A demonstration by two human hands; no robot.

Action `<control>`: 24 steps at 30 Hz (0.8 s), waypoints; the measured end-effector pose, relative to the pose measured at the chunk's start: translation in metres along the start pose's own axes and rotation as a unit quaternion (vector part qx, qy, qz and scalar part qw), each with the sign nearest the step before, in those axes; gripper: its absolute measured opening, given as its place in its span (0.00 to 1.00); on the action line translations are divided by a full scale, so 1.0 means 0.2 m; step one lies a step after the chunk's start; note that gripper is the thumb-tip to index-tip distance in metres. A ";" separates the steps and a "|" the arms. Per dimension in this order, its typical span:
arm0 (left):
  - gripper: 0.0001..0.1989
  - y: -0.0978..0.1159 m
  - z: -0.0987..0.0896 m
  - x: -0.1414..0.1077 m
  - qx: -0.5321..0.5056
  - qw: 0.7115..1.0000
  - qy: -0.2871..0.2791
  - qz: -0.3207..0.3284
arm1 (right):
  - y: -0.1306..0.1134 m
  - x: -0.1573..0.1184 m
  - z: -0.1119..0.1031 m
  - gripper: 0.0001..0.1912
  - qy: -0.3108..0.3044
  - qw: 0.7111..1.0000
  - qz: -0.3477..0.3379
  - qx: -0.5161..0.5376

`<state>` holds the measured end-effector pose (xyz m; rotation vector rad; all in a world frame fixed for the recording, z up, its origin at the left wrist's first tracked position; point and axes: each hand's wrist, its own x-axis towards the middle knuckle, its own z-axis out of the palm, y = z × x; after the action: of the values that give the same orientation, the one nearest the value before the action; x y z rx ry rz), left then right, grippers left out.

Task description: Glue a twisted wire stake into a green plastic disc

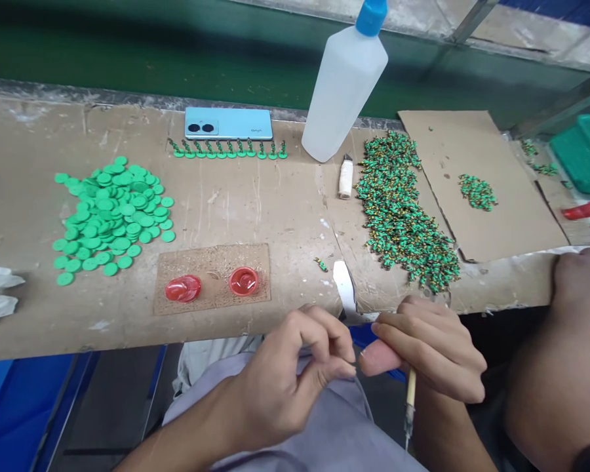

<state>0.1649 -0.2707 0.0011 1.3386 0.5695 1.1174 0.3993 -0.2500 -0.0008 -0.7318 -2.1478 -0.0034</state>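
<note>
My left hand is closed in a pinch at the table's front edge. Whatever its thumb and finger hold, if anything, is too small to make out. Facing it, my right hand has its fingers curled round a thin tool with a pale handle, whose narrow metal end points down. One small green-and-gold figure lies on the table above my left hand. Beyond my right hand spreads a big heap of similar figures. A brown card bears a red cap-like piece and a small red cup.
Green discs are piled at the left. Figures on green bases stand in a row before a light-blue phone. A tall white bottle stands at the back. Another person's arm is close on the right, below a cardboard sheet.
</note>
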 end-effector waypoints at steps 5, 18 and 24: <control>0.17 -0.02 0.03 0.01 -0.075 0.996 0.029 -0.032 | -0.02 0.02 0.01 0.06 -0.009 0.999 0.003 0.048; 0.15 0.00 -0.01 0.02 -0.144 0.978 -0.067 -0.133 | 0.00 0.02 0.01 0.15 -0.070 0.992 -0.010 0.106; 0.16 0.01 0.01 0.01 0.039 0.997 -0.053 -0.027 | -0.01 0.02 0.00 0.12 -0.072 0.995 -0.003 0.073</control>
<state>0.1675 -0.2699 0.0033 1.4324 0.5724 0.9823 0.3975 -0.2497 0.0021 -0.6574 -2.2603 0.2067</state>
